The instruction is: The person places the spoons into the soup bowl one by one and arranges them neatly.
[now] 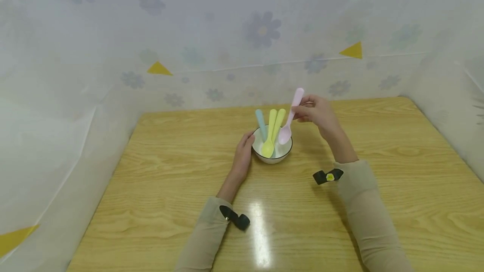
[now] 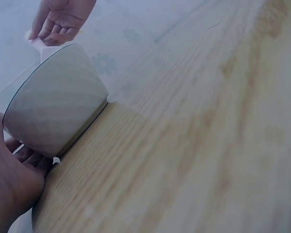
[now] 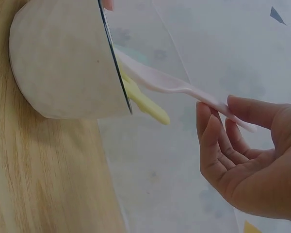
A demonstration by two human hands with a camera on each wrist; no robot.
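Pinched near its upper end by the right hand [image 1: 315, 111], a pink spoon [image 1: 290, 117] slants down from the grip with its bowl inside the white bowl [image 1: 273, 156]; the left hand [image 1: 243, 151] rests relaxed fingers against the bowl's left wall, beside a blue spoon [image 1: 260, 124] and two yellow-green spoons [image 1: 273, 131]. Left wrist view: fingers [image 2: 26, 155] touch the bowl [image 2: 56, 111] on the wooden table [image 2: 194, 145]. Right wrist view: thumb and fingertips [image 3: 211, 131] grip the pink handle [image 3: 184, 87], which runs left from the grip over the rim.
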